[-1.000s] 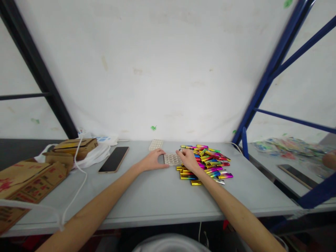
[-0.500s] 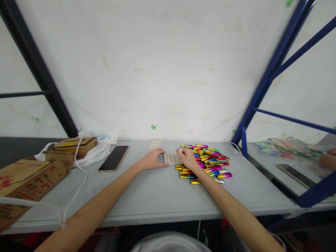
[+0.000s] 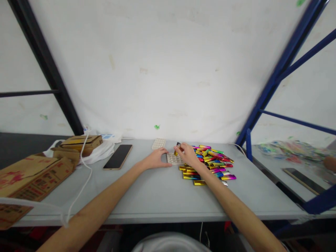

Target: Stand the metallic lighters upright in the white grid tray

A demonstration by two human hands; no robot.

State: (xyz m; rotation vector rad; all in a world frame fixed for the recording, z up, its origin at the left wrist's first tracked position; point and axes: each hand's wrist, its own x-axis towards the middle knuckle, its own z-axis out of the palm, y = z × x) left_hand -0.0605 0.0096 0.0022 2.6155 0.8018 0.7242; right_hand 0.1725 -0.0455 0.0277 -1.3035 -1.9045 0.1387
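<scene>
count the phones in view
2. A dark phone lies on the grey table, left of the left hand. A second phone lies on the neighbouring table, far right. No others show.

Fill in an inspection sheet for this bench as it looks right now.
Surface: grey table, lit evenly.
Job's things: white dimpled tray; pile of metallic coloured pieces to its right; second tray behind it.
Clutter: phone, cardboard boxes and white bag at the left.
Grippers: left hand rests at the tray's left edge; right hand pinches one piece above the tray.
Cables: white cable runs from the boxes off the front edge.
Surroundings: white wall, blue frame, black frame; another person's hand at the next table.
</scene>
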